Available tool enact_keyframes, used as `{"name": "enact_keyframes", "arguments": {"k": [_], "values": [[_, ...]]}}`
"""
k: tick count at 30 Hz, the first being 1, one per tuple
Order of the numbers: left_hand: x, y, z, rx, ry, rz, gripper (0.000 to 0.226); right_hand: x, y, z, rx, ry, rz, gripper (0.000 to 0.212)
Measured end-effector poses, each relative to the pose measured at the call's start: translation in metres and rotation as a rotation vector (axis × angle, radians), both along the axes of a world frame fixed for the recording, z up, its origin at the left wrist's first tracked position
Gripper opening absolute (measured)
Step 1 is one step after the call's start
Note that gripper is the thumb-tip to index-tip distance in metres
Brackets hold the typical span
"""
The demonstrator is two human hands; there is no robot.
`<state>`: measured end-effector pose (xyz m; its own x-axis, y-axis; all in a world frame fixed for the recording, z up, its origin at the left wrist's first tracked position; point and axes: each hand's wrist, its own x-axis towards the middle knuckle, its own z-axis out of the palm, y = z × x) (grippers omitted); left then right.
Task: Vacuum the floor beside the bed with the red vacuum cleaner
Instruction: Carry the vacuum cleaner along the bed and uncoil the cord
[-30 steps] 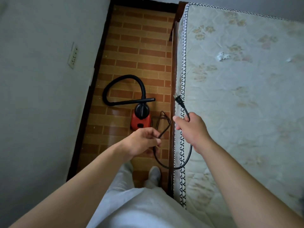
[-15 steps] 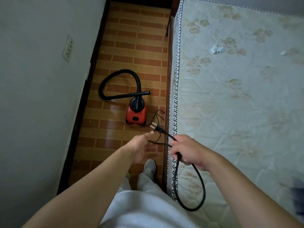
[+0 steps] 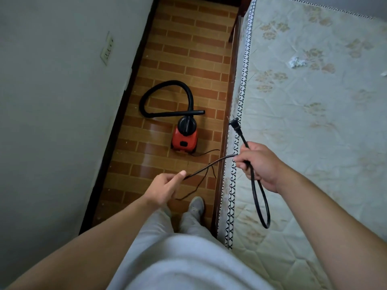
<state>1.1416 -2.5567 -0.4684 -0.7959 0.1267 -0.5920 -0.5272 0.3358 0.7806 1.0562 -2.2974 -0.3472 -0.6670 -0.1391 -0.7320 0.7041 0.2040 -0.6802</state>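
Floor (brick-patterned) between wall and mattress; fingers of left hand and right hand hold cord.

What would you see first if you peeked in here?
The red vacuum pops out, sitting on the brick-pattern floor between the wall and the bed, its black hose curled in a loop. Nearer the camera, the left hand and right hand hold the black cord. The plug sticks up above the right hand.
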Motion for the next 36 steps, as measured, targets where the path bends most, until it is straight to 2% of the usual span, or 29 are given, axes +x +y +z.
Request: {"name": "enact_keyframes", "arguments": {"k": [3,9,14,19,22,25,28,33,36], "values": [[0.013,-0.031,0.0,-0.016,0.045,0.028,0.062,-0.004,-0.024,-0.011,0.009,0.01,0.036,0.037],[0.043,-0.079,-0.005,-0.114,0.037,0.153,0.059,-0.013,-0.064,-0.024,0.017,0.012,0.155,0.036],[0.069,-0.104,0.003,-0.304,0.041,0.216,0.053,-0.008,-0.093,-0.033,0.12,0.005,0.323,0.035],[0.097,-0.13,0.007,-0.561,0.045,0.147,0.059,0.004,-0.131,-0.039,0.185,0.007,0.438,0.031],[0.116,-0.161,0.0,-0.659,0.086,0.143,0.067,0.014,-0.159,-0.044,0.25,0.043,0.555,0.028],[0.132,-0.195,-0.008,-0.731,0.1,0.141,0.079,0.026,-0.186,-0.049,0.277,0.071,0.608,0.034],[0.144,-0.217,-0.003,-0.751,0.055,0.122,0.078,0.04,-0.209,-0.052,0.301,0.084,0.658,0.035],[0.165,-0.241,0.01,-0.737,-0.077,0.157,0.061,0.057,-0.247,-0.055,0.328,0.1,0.716,0.04],[0.183,-0.254,0.014,-0.739,-0.095,0.182,0.059,0.064,-0.268,-0.056,0.36,0.134,0.811,0.035]]}}
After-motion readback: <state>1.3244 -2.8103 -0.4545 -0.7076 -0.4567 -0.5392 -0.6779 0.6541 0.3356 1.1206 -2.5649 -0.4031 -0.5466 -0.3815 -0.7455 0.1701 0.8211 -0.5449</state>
